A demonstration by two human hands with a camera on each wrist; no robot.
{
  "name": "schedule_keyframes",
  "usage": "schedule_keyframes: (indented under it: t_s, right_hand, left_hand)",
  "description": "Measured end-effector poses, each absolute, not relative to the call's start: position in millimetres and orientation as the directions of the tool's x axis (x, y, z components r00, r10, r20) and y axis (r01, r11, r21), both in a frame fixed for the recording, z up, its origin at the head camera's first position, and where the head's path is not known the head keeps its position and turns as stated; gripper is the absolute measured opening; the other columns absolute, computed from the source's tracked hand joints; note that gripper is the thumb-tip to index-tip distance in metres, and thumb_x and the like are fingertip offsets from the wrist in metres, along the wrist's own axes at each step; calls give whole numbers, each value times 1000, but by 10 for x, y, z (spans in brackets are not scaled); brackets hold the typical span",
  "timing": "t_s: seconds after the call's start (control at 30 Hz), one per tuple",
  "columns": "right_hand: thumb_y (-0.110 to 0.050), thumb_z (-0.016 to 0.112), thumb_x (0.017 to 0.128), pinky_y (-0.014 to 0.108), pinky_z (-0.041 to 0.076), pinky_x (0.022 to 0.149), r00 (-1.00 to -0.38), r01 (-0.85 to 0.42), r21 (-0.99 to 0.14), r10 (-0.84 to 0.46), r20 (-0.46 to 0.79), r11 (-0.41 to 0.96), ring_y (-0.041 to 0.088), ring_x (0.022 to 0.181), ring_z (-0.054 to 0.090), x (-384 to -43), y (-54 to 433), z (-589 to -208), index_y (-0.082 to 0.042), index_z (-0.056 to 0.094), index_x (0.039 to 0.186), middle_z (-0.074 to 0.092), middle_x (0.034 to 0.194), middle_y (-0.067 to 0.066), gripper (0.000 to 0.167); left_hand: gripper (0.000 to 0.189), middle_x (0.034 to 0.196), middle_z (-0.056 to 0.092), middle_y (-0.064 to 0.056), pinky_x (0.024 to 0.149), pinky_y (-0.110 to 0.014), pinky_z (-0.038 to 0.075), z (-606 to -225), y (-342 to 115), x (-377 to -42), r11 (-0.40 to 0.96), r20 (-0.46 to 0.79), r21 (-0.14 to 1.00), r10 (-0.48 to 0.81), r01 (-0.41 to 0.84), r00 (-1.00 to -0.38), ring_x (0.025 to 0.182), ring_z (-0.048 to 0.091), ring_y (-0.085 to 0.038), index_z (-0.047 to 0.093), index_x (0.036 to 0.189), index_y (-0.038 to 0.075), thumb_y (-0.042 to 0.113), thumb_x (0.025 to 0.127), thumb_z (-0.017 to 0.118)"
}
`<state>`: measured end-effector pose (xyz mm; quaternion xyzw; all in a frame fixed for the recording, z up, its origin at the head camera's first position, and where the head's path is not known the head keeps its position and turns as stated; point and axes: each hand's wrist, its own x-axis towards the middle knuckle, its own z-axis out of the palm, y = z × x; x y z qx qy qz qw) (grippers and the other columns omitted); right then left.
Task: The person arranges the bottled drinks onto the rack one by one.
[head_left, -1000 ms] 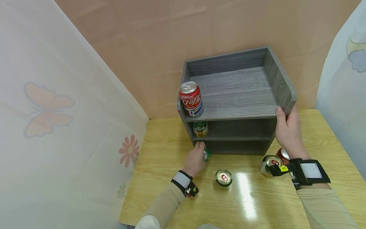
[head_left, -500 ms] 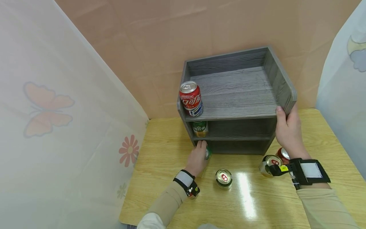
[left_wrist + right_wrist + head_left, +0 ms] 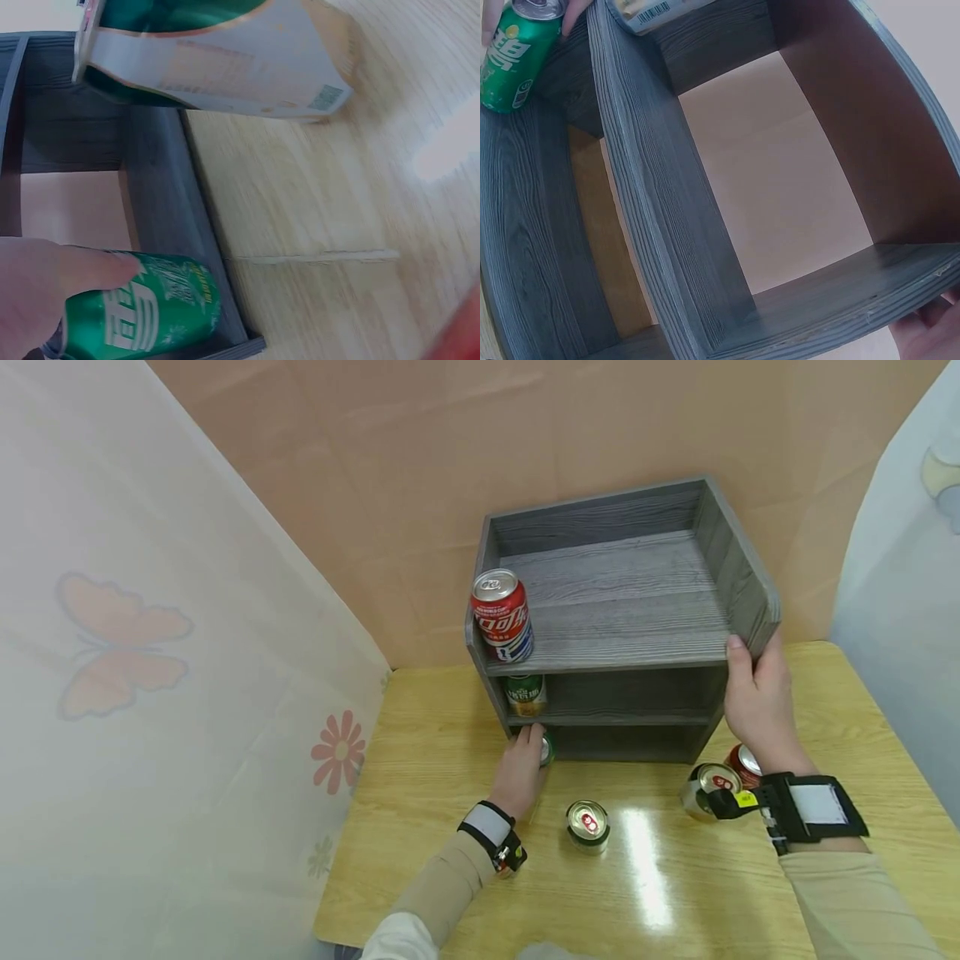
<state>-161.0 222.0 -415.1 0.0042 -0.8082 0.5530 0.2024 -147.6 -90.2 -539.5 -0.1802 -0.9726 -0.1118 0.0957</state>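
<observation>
A grey wooden shelf unit (image 3: 622, 602) stands on the table. My left hand (image 3: 517, 777) grips a green soda can (image 3: 154, 307) by its upper part at the left end of the bottom compartment. In the right wrist view that can looks upright, its base on the bottom board, with fingers on either side of its top. My right hand (image 3: 761, 702) holds the unit's right side wall, thumb at the front edge. On the top board, front left, is a red cola can (image 3: 504, 620). Below it a green and gold can (image 3: 527, 696) occupies the middle compartment's left end.
A gold-topped can (image 3: 588, 827) stands on the table (image 3: 420, 743) before the unit. By my right wrist are another gold-topped can (image 3: 701, 797) and a red can (image 3: 746, 764). A red can (image 3: 507, 870) shows partly under my left wrist. Fabric walls (image 3: 225, 635) surround the table.
My left hand has moved slightly forward and to the right, taking the green soda can farther into the bottom compartment. The right hand keeps its hold on the unit's side.
</observation>
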Motion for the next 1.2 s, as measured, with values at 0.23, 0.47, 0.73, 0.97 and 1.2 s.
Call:
schedule_keyframes:
  t_s: [0.23, 0.47, 0.73, 0.97, 1.2]
  right_hand:
    - [-30, 34, 112, 36, 12, 121, -924, -214, -896, 216, 315, 390, 18, 149, 24, -1605, 2231, -4136, -24, 25, 158, 30, 160, 11, 48]
    - [-31, 33, 112, 36, 12, 121, -926, -202, -899, 223, 305, 389, 18, 149, 23, -1605, 2229, -4143, -23, 25, 158, 30, 161, 11, 48]
    - [-30, 34, 111, 36, 12, 120, -921, -213, -897, 227, 317, 388, 19, 148, 24, -1602, 2226, -4146, -22, 26, 158, 31, 159, 13, 48]
    - [-30, 34, 111, 34, 14, 120, -920, -212, -900, 233, 315, 381, 19, 146, 27, -1600, 2228, -4150, -23, 27, 157, 33, 157, 14, 47]
    - [-30, 34, 111, 36, 14, 120, -922, -211, -896, 226, 316, 390, 19, 147, 26, -1602, 2224, -4146, -25, 25, 158, 32, 159, 12, 48]
  left_hand:
    - [67, 125, 56, -12, 82, -34, 57, -5435, -912, -1478, 909, 234, 124, 363, 398, -902, 110, 60, -29, 49, 137, 7, 14, 83, 87]
    - [55, 133, 50, -17, 99, -36, 49, -5467, -903, -1524, 904, 197, -53, 426, 425, -883, 120, 54, -31, 46, 140, 1, 14, 95, 74]
    - [48, 131, 54, -15, 105, -38, 43, -5421, -856, -1579, 858, 126, -286, 474, 426, -871, 122, 53, -27, 49, 139, 1, 18, 99, 68]
    - [43, 128, 57, -13, 100, -38, 47, -5393, -817, -1632, 864, 92, -280, 459, 419, -884, 118, 55, -27, 55, 136, 3, 19, 99, 68]
    - [41, 127, 60, -10, 98, -37, 49, -5367, -802, -1660, 867, 53, -259, 453, 426, -890, 116, 57, -25, 59, 135, 8, 20, 97, 71]
